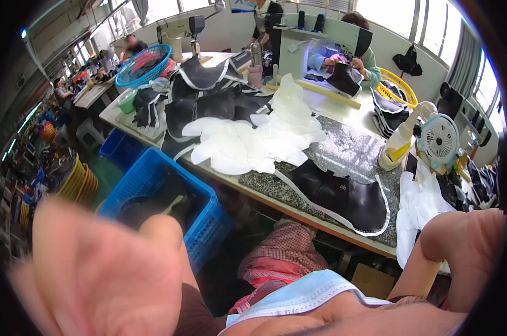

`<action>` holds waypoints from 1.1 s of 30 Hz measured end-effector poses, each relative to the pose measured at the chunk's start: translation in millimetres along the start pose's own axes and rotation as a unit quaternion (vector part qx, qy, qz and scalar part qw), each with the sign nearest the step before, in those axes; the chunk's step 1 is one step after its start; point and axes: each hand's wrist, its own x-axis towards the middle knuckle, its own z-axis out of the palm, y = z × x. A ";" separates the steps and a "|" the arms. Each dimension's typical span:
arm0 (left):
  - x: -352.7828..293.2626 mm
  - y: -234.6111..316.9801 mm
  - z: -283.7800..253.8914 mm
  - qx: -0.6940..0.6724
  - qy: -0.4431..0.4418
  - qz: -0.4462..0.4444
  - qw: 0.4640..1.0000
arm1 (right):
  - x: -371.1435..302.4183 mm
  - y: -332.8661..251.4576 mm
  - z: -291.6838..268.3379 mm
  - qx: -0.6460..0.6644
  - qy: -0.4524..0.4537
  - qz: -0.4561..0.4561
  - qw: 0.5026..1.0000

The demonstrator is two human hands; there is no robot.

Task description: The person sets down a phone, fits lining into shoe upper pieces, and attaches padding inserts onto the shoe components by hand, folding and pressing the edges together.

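Observation:
My left hand [108, 269] is raised large and blurred at the lower left, close to the camera, in front of a blue plastic basket [194, 187]. Its fingers are smeared, and nothing shows held in it. At the right rim is my right hand [466, 246], also lifted close, its fingers cut off by the picture's edge. On the speckled table [349, 143] between them lies a black leather shoe-upper piece [343, 196] with a white border. Behind it spreads a pile of white cut pieces [242, 145], with more black pieces [208, 106] beyond.
A white bottle [396, 143] and a small fan [439, 137] stand at the table's right. Across the table, a person [363, 61] works black material at a sewing machine [326, 47]. A yellow basket [399, 87] is beside them; another blue basket [144, 64] sits far left.

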 end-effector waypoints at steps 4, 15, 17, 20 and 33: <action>53.7 -69.8 88.2 0.067 0.300 0.339 0.889 | -1.1 -22.7 -1.8 -0.030 -0.013 -0.005 0.999; -26.0 -93.5 144.8 0.476 0.383 0.399 0.684 | -27.4 -1.7 161.7 -0.144 -0.184 0.072 0.970; -35.9 -115.1 177.0 0.367 0.561 0.247 0.700 | -70.1 -21.8 149.8 -0.224 -0.273 0.184 0.917; -37.4 -148.7 189.7 0.312 0.427 -0.129 0.839 | -78.0 -40.9 127.0 -0.259 -0.380 0.381 0.802; -75.6 -219.5 296.5 0.011 0.050 -0.479 0.876 | -210.3 -29.2 162.2 -0.201 -0.408 0.599 0.659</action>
